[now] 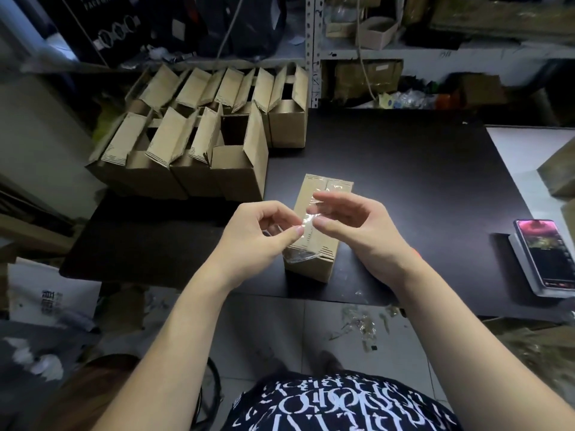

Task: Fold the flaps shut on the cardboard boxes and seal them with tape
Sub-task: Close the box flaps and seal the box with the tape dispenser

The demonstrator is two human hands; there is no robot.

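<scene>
The black worktop (pixel 404 181) carries open cardboard boxes (pixel 186 150) at its far left corner, flaps standing up. Near the front edge lies one closed box (pixel 308 270), with shiny clear tape along its seam. Above it the left hand (pixel 249 234) and right hand (pixel 357 225) pinch a crumpled tape scrap (pixel 308 219) with curled fingers.

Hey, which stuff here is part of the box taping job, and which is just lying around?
Job: closed box; clear tape strip, pinched between left hand and right hand; open boxes at back left.
Lying about: phone at the right; loose tape scraps.
</scene>
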